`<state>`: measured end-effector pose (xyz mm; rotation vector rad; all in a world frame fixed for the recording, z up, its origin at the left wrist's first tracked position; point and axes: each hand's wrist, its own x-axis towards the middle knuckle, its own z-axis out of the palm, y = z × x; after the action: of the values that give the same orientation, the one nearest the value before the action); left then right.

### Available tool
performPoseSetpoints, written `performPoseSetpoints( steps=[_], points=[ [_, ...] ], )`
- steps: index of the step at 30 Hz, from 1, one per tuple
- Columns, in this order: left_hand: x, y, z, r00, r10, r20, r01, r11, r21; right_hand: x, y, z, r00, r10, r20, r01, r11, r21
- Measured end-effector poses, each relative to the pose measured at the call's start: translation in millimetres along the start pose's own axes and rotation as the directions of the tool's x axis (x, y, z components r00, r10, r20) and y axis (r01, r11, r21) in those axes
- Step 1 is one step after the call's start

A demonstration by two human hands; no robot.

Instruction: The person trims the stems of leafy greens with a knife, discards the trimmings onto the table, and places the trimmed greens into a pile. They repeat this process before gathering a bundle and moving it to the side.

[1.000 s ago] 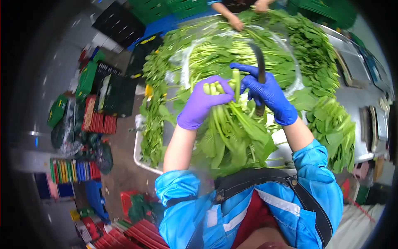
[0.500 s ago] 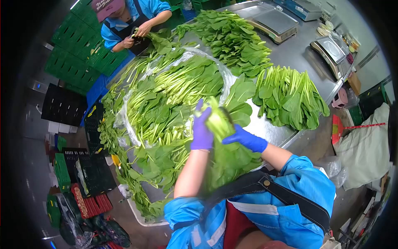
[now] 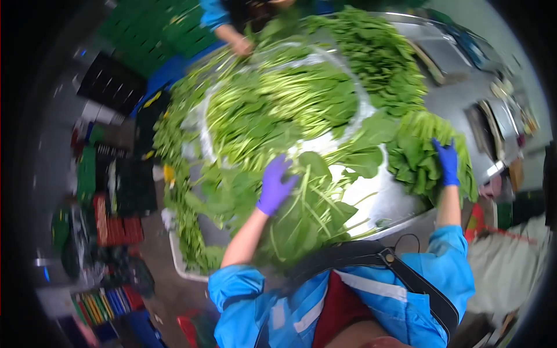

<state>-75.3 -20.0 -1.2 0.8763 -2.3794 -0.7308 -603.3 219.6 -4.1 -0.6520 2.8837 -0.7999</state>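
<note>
My left hand (image 3: 275, 184), in a purple glove, is over loose leafy greens (image 3: 316, 217) at the table's near edge; its fingers are spread and touch the leaves. Out to the right, my right hand (image 3: 445, 162), also gloved, lies on a row of bunched leafy greens (image 3: 415, 165) with stems pointing away from me. Its thumb and fingers are apart against the leaves; the underside of the hand is hidden. Between the hands and beyond, a big heap of greens with pale stems (image 3: 313, 95) lies on a clear plastic sheet (image 3: 362, 95).
Another long pile of greens (image 3: 377, 58) lies at the back of the metal table (image 3: 394, 211). Scales (image 3: 493, 127) stand at the right. Across the table is a co-worker's hand (image 3: 241, 46). Green crates (image 3: 156, 29) are stacked behind; black crates (image 3: 130, 180) stand left.
The bunch held between my hands has left the middle. My right hand has swung right onto the bunched row; my left hand has dropped onto the loose greens. The view has shifted.
</note>
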Motion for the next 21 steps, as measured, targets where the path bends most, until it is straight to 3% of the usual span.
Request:
performPoseSetpoints(
  steps=[1, 3, 4, 6, 7, 8, 9, 10, 11, 12, 13, 14, 15, 16, 18, 20, 21],
  points=[
    [-9, -13, -15, 0.986, -0.005, -0.169, 0.019, 0.997, 0.079, -8, -22, -19, 0.998, -0.038, -0.058, 0.027, 0.984, -0.175],
    [-21, -45, -42, 0.97, -0.14, -0.198, 0.168, 0.977, 0.134, -15, -58, -44, 0.971, -0.131, -0.202, 0.066, 0.952, -0.3],
    [-26, -58, -54, 0.953, -0.225, -0.204, 0.259, 0.953, 0.158, 0, -51, -38, 0.863, -0.356, -0.36, 0.25, 0.918, -0.308],
    [-25, -65, -56, 0.964, -0.219, -0.153, 0.241, 0.96, 0.143, -26, -109, -44, 0.861, -0.443, -0.251, 0.428, 0.897, -0.113],
    [-24, -65, -49, 0.981, -0.176, -0.083, 0.184, 0.977, 0.108, -62, -158, -46, 0.928, -0.367, -0.062, 0.372, 0.91, 0.184],
    [-20, -55, -45, 0.991, -0.132, -0.026, 0.134, 0.985, 0.112, -45, -140, 2, 0.813, -0.58, -0.051, 0.569, 0.774, 0.276],
    [-15, -52, -32, 0.997, -0.02, -0.075, 0.033, 0.985, 0.168, -83, -176, 15, 0.817, -0.566, 0.113, 0.492, 0.785, 0.377],
    [-6, -33, -29, 0.992, 0.092, -0.086, -0.057, 0.938, 0.341, -104, -197, 40, 0.72, -0.636, 0.279, 0.467, 0.741, 0.483],
    [-3, -31, -21, 0.979, 0.197, -0.055, -0.158, 0.899, 0.407, -130, -218, 65, 0.633, -0.588, 0.504, 0.304, 0.787, 0.537],
    [-2, -32, -16, 0.954, 0.299, -0.017, -0.257, 0.845, 0.469, -155, -231, 91, 0.525, -0.661, 0.536, 0.398, 0.748, 0.531],
    [-4, -35, -11, 0.956, 0.292, -0.025, -0.247, 0.848, 0.469, -181, -247, 109, 0.454, -0.641, 0.619, 0.189, 0.748, 0.636],
    [-8, -40, -8, 0.989, 0.119, 0.083, -0.141, 0.923, 0.357, -199, -259, 131, 0.41, -0.652, 0.637, 0.29, 0.756, 0.587],
    [-10, -43, -8, 0.977, -0.043, 0.208, -0.012, 0.967, 0.256, -215, -263, 158, 0.375, -0.653, 0.659, 0.172, 0.747, 0.642],
    [-13, -35, -15, 0.978, -0.052, 0.203, -0.002, 0.966, 0.259, -230, -272, 168, 0.361, -0.672, 0.646, 0.188, 0.731, 0.656],
    [-25, -11, -38, 0.998, 0.012, -0.065, 0.004, 0.969, 0.248, -243, -285, 166, 0.354, -0.704, 0.615, 0.272, 0.707, 0.653],
    [-39, 23, -65, 0.995, -0.058, -0.083, 0.077, 0.966, 0.246, -250, -306, 130, 0.299, -0.708, 0.64, 0.265, 0.706, 0.657],
    [-47, 41, -76, 0.985, -0.129, -0.113, 0.146, 0.976, 0.16, -252, -313, 110, 0.254, -0.701, 0.666, 0.261, 0.713, 0.651]
  ],
)
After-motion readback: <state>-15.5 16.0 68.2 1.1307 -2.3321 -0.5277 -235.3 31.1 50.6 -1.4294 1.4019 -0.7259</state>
